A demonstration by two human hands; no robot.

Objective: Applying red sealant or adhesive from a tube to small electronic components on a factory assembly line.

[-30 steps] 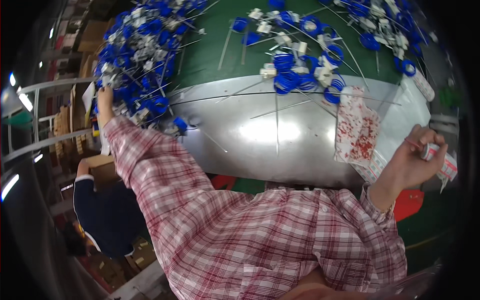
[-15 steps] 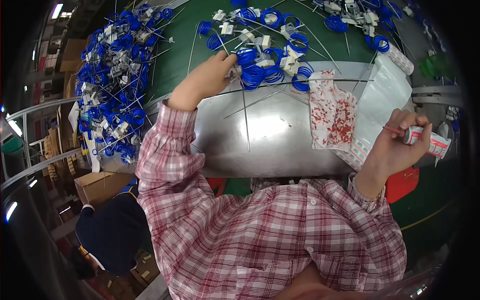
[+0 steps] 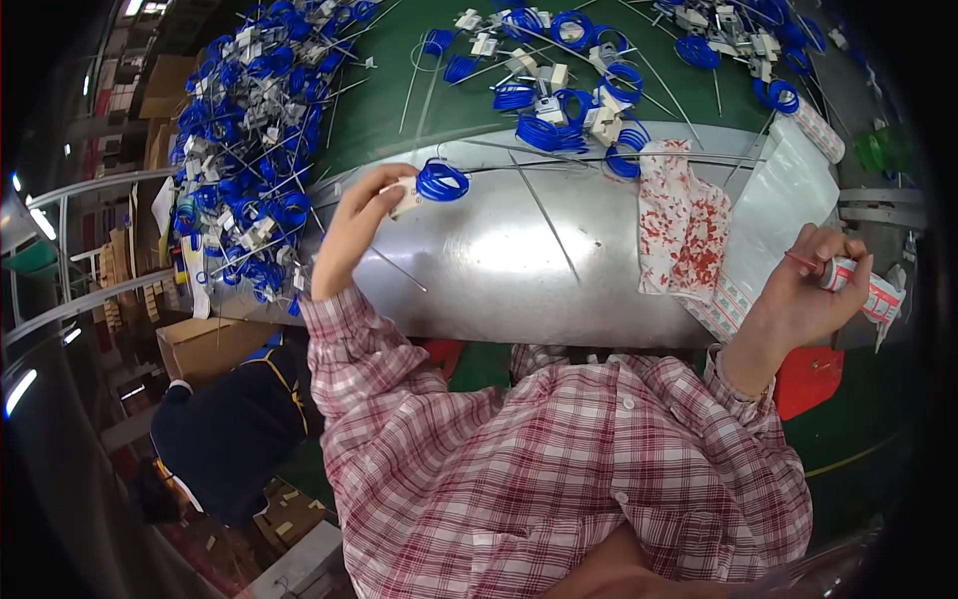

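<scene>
My left hand [image 3: 359, 222] pinches a small white-bodied part [image 3: 407, 198] with a coiled blue tube [image 3: 442, 182] over the near metal edge of the table; a thin metal rod [image 3: 401, 271] slants down beside it. My right hand [image 3: 798, 296], at the right, is closed around a white-and-red printed cylinder [image 3: 884, 299], and a thin red stick [image 3: 804, 263] shows at its fingers. Between the hands lies a white cloth [image 3: 685, 225] blotched with red. Beyond it are several more blue-coiled parts [image 3: 552, 133] with white bodies and metal rods.
A tall heap of blue-coiled parts [image 3: 249, 140] covers the table's left side, and another group [image 3: 738, 45] sits far right. A clear plastic bag [image 3: 788, 185] and a printed roll [image 3: 816, 138] lie beside the cloth. Another person [image 3: 232, 439] bends near a cardboard box [image 3: 215, 344] at left.
My left hand has drawn back from the middle group toward me and left, bringing a blue-coiled part with it. My right hand keeps its hold on the cylinder. The view has shifted slightly.
</scene>
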